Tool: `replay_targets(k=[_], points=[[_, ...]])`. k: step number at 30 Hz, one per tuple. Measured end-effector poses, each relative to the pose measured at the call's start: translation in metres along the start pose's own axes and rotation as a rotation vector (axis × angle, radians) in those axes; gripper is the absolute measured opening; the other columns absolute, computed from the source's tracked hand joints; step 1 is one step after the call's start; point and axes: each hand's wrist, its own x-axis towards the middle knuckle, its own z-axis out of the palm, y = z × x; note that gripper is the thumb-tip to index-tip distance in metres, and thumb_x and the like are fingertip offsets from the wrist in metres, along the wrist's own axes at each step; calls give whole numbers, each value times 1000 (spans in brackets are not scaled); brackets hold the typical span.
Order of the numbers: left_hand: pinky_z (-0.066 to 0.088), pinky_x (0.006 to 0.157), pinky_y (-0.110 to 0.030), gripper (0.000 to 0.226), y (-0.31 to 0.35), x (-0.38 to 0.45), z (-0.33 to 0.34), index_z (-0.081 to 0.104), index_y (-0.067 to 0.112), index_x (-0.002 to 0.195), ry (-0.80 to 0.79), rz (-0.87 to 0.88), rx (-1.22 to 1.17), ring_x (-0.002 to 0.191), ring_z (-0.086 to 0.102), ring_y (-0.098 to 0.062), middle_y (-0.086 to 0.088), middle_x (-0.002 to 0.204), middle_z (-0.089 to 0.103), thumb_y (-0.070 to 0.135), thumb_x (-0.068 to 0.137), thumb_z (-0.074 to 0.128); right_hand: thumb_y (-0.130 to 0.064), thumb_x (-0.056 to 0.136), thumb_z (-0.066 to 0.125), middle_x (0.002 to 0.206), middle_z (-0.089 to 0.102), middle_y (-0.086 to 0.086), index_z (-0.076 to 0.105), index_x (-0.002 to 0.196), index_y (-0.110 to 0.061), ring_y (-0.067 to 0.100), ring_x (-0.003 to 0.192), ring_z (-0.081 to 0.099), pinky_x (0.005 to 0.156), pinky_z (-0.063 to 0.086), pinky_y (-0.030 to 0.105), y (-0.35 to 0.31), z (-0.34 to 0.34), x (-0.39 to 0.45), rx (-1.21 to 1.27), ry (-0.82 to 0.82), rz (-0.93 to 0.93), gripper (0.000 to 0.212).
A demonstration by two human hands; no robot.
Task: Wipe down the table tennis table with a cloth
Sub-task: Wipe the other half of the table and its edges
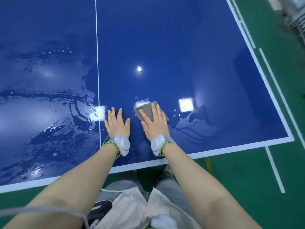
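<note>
The blue table tennis table (181, 47) fills most of the view, glossy, with a white centre line and white edges. A folded grey cloth (146, 109) lies flat on it near the front edge. My right hand (155, 124) presses on the cloth with straight fingers, covering its near part. My left hand (116, 123) rests flat on the bare blue surface just left of the cloth, right of the centre line. Wet streaks and droplets show on the table's left half.
Green floor (247, 179) with white lines lies beyond the table's front edge and right side. The table's front right corner (291, 139) is close to my right hand. My legs and a pale apron show below the edge.
</note>
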Motion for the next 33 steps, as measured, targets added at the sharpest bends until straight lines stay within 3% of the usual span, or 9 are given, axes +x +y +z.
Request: replay_targets(k=[6,11,16,19,22,25,27,31,33], points=[[-11,113,-38,55,11,-20,15,19,18,147,33,-35,25,144,-6,-18,-4,157,0,28,97,40,-40,102,21,158,-13,10,3,150,-37,26,146,-13,118,-4,40,76,-16,-14,40,56,328,51],[-11,113,-40,56,26,-33,26,17,19,147,28,-73,33,144,-8,-18,-5,157,-2,31,97,39,-43,102,17,158,-11,14,2,150,-36,31,146,-11,116,-6,43,63,-10,-18,8,23,274,51],[-12,112,-40,58,39,-46,39,13,20,148,4,-61,59,144,-11,-19,-5,157,-6,33,97,38,-41,92,25,142,45,19,51,136,-31,36,132,43,101,41,51,49,2,-30,-26,22,64,52],[-12,112,-41,58,45,-49,42,12,19,148,-1,-77,54,144,-11,-19,-5,157,-6,33,98,37,-39,93,26,144,44,18,50,136,-30,35,133,41,105,35,49,72,4,-33,-39,42,-62,50],[-11,113,-41,57,53,-50,45,14,17,148,9,-105,29,144,-9,-19,-5,157,-4,32,98,37,-40,92,23,147,38,19,48,138,-29,36,136,36,108,30,49,102,-4,-33,6,114,73,53],[-12,113,-41,55,58,-52,47,16,18,148,12,-114,6,144,-9,-18,-4,157,-3,31,98,37,-49,88,-1,159,8,13,22,149,-34,30,147,6,117,5,41,133,-15,-38,19,73,213,66],[-11,113,-40,54,59,-55,51,18,18,147,19,-104,11,144,-8,-18,-4,157,-2,30,98,37,-48,95,2,159,-5,10,9,150,-35,27,147,-7,116,-5,38,143,-18,-42,30,46,275,57],[-10,113,-39,55,63,-67,60,18,19,147,36,-82,25,144,-7,-18,-4,157,-2,29,98,38,-41,102,20,159,-10,12,4,150,-37,30,146,-10,116,-7,42,128,-12,-47,1,23,217,50],[-10,113,-39,54,66,-72,62,18,18,147,41,-75,34,144,-7,-18,-4,157,-2,29,98,38,-40,101,24,158,8,17,20,149,-36,34,146,7,116,10,47,113,-5,-53,-44,60,110,48]])
